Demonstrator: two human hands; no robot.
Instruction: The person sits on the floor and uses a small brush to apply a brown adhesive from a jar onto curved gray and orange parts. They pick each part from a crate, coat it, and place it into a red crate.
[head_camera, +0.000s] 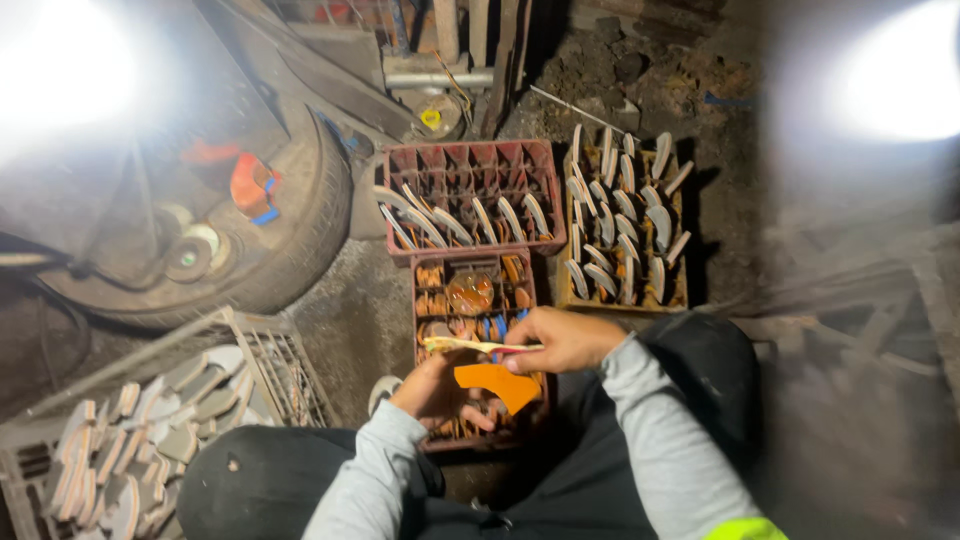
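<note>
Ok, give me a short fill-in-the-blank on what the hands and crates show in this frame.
1. The left hand holds a curved flat piece coloured ____.
2. The right hand holds a thin brush above the ____ crate between the knees.
3. The wooden crate of pale pieces stands to the ____ of the far red crate.

Missing words: orange; red; right
</note>
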